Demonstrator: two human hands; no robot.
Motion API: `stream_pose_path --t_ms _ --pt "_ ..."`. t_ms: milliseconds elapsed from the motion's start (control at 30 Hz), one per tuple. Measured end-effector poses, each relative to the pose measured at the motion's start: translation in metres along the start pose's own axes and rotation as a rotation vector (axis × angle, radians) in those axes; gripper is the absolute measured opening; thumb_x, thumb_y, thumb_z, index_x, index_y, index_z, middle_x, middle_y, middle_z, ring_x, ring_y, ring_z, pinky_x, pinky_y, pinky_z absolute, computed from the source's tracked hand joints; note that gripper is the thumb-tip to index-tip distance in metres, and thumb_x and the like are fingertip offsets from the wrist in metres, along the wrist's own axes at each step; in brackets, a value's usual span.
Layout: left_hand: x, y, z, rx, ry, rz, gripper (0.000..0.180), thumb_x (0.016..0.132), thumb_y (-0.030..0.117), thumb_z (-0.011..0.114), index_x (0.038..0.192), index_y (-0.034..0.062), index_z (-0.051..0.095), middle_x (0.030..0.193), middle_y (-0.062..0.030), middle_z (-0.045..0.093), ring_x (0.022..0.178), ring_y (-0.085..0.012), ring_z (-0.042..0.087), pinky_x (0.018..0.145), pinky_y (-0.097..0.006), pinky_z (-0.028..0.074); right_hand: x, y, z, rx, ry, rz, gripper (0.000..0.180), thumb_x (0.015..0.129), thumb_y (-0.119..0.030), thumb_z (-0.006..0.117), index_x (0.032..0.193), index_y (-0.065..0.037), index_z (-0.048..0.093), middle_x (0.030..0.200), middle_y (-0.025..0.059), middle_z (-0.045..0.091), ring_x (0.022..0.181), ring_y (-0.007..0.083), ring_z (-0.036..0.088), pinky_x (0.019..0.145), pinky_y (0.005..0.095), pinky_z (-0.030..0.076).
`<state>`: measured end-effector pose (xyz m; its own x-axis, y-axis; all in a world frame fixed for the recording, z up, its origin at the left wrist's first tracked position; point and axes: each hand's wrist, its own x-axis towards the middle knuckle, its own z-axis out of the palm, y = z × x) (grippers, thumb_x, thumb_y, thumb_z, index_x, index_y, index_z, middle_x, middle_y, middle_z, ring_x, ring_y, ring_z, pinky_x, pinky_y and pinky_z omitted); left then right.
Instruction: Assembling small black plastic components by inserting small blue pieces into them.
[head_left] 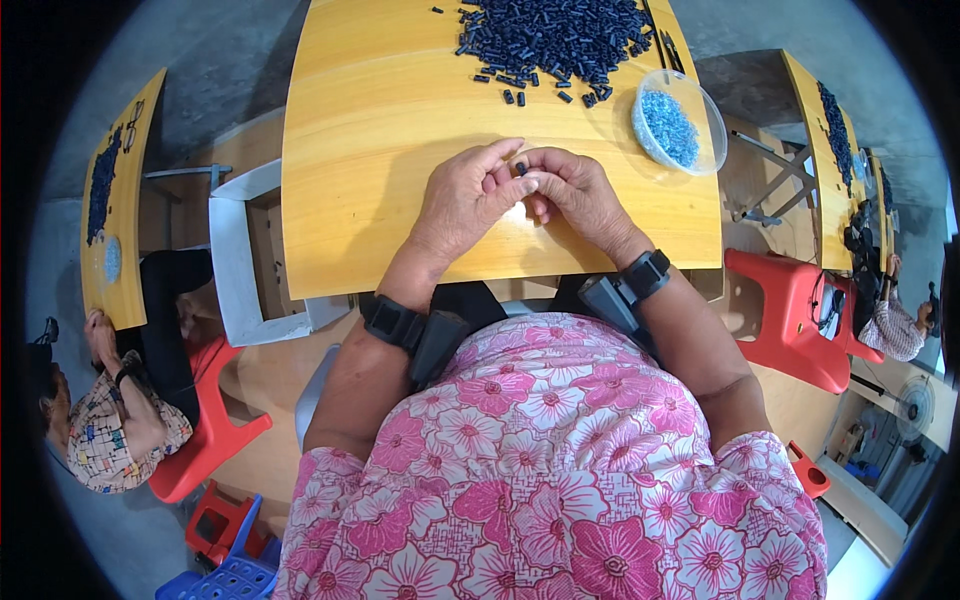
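Over the near part of the yellow wooden table (350,130), my left hand (466,195) and my right hand (580,192) meet at the fingertips. Pinched between them is a small black cylindrical piece (520,169); both hands are closed on it. Its lower part is hidden by my fingers. A big pile of similar black pieces (555,38) lies at the far side of the table, with a few loose ones at its near edge. To the right of my right hand, a clear round plastic tub (712,135) holds many tiny light-blue pieces (668,128).
Dark slim tools (672,52) lie beside the pile, beyond the tub. A white open box (236,260) stands left of the table. Red plastic stools (795,315) are at the right and left. Other people sit at tables on both sides, one in a patterned shirt (125,430).
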<state>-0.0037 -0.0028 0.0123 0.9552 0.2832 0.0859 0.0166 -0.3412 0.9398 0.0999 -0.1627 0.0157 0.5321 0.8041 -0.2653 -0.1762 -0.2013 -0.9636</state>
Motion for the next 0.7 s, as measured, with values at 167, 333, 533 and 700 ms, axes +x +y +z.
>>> stream_pose_path --t_ms 167,333,533,700 --pt "-0.005 -0.002 0.002 0.061 -0.061 0.02 0.045 0.089 0.019 0.074 0.126 -0.0026 0.062 0.084 -0.0047 0.063 0.072 -0.0097 0.057 0.069 -0.024 0.05 -0.006 0.006 0.008 -0.01 0.031 -0.093 0.021 0.1 -0.011 0.057 0.116 0.001 0.063 0.085 0.0005 0.063 0.069 0.0063 0.056 0.062 0.022 0.049" --pt "-0.005 -0.005 0.003 0.043 -0.052 0.019 0.044 0.088 0.019 0.074 0.124 -0.0031 0.062 0.086 -0.0059 0.064 0.073 -0.0105 0.058 0.069 -0.025 0.051 -0.007 0.007 0.011 -0.093 0.071 -0.151 0.024 0.1 -0.012 0.058 0.12 0.002 0.061 0.086 0.0013 0.062 0.07 0.0064 0.056 0.063 0.0226 0.05" --pt "-0.005 -0.007 0.004 0.031 -0.051 0.031 0.045 0.087 0.019 0.075 0.125 -0.0024 0.062 0.086 -0.0056 0.064 0.073 -0.0108 0.058 0.069 -0.025 0.051 -0.007 0.011 0.009 -0.076 0.053 -0.178 0.023 0.1 -0.01 0.057 0.119 0.001 0.061 0.088 0.0019 0.062 0.072 0.007 0.057 0.065 0.0232 0.05" --pt "-0.004 0.002 -0.001 0.079 -0.108 0.038 0.047 0.086 0.021 0.075 0.125 -0.0011 0.062 0.087 -0.0058 0.063 0.073 -0.0129 0.057 0.068 -0.027 0.049 -0.01 0.01 0.01 -0.114 0.048 -0.207 0.02 0.1 -0.009 0.057 0.117 0.0 0.062 0.089 0.0024 0.063 0.073 0.0074 0.056 0.065 0.0236 0.049"
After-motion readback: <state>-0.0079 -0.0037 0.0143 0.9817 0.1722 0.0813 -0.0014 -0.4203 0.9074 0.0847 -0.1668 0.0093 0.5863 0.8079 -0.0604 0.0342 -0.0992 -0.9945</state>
